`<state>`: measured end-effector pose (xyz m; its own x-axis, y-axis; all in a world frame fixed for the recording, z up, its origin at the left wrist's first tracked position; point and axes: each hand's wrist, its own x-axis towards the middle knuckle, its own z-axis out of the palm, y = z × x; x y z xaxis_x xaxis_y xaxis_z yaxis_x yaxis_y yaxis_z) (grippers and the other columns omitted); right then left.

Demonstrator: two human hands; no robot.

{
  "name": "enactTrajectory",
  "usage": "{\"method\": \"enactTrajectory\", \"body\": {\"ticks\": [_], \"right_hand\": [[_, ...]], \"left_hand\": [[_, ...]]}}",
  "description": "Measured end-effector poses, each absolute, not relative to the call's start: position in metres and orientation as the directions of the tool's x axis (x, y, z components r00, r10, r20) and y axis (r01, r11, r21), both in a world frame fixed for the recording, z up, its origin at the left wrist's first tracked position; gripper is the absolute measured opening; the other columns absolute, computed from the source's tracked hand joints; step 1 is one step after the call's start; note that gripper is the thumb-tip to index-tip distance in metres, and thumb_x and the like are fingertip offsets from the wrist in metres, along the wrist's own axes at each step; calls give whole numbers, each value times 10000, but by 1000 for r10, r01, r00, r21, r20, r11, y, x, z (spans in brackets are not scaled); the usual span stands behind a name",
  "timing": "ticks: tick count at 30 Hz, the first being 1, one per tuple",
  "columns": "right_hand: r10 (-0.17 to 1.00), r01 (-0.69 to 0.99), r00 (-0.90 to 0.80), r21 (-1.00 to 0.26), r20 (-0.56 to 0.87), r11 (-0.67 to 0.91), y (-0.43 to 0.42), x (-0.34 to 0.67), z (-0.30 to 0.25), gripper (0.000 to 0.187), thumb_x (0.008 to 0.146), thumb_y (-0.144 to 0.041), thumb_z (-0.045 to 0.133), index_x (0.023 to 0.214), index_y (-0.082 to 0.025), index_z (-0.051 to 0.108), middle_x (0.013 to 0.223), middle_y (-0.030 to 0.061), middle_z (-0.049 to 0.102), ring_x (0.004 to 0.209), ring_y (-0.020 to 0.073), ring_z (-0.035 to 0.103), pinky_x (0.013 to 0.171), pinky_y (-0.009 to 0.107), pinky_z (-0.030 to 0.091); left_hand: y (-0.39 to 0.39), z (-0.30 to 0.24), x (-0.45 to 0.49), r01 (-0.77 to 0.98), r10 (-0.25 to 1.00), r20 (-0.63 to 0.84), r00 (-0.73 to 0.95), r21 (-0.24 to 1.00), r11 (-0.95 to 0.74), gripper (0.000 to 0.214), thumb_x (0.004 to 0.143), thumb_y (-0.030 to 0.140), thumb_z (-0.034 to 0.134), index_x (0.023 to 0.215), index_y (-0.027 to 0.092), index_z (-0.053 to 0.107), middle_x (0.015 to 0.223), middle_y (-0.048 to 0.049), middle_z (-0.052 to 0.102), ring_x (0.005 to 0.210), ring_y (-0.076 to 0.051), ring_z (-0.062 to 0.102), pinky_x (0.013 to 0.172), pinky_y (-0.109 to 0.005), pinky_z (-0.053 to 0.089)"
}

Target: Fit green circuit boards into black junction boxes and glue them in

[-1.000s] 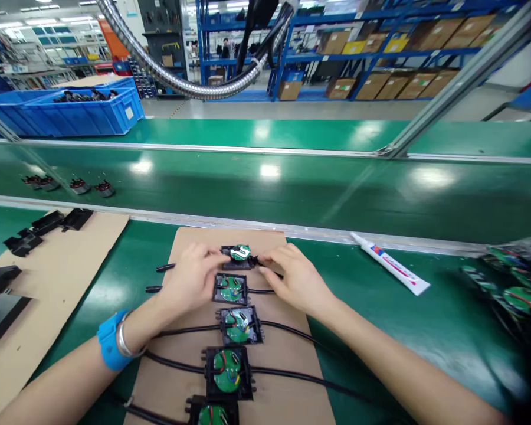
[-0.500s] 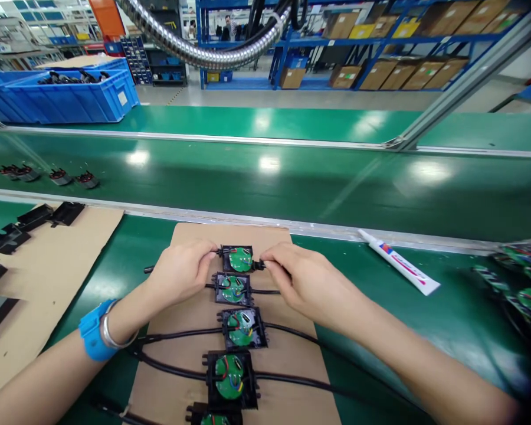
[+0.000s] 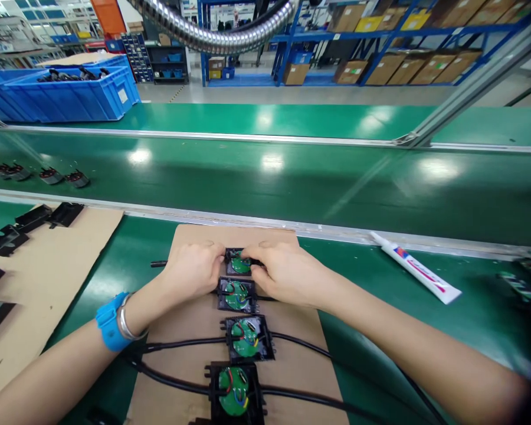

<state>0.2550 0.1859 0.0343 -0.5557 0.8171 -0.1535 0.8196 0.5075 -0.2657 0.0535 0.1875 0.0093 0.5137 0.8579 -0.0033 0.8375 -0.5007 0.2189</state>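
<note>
A small black plastic housing with a round green circuit board inside lies farthest up the cardboard. My left hand is closed at its left end, fingertips against the edge; a black cable sticks out beyond that hand. On the opposite end, my right hand grips the housing's side, with index finger reaching over the rim and thumb lower down. The fingers hide both cable entries. Nearer to me, in a column, lie similar housings with boards and coloured wires: one, another and a third.
Cardboard lies under the housings, with black cables running off both sides. A white glue tube is at right. Black plastic parts rest on the left cardboard. Blue bins stand behind; a metal hose hangs overhead.
My right hand has moved left from the cable end onto the housing's right side, its fingertips now over the rim. My left hand has shifted slightly right, against the housing. The view has shifted slightly.
</note>
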Motion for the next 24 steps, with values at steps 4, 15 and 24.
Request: {"method": "enactTrajectory", "body": {"ticks": [4,15,24], "right_hand": [[791,820,-571,-199,-222,536,188,254,28,312,882,-211,399,957,-200,702,868,90,695,773,232,646,661,310,413],[797,827,-557,-243,-235,507,177,256,21,342,858,-190,405,1014,-213,709,839,91,679,757,242,646,650,333,426],[805,838,-542,-229,-241,495,177,251,19,334,845,-196,404,937,-162,723,821,131,684,756,255,644,658,345,432]], "left_hand": [[192,6,51,814,843,-7,538,264,-517,221,877,175,450,957,181,657,922,-44,701,820,-216,666,718,-325,517],[184,-3,55,771,772,-15,635,75,-632,189,841,106,457,788,135,636,736,-71,628,702,-198,617,610,-292,471],[183,5,70,745,759,-67,648,-153,-649,185,769,45,464,728,120,628,691,-107,623,603,-226,587,518,-322,421]]}}
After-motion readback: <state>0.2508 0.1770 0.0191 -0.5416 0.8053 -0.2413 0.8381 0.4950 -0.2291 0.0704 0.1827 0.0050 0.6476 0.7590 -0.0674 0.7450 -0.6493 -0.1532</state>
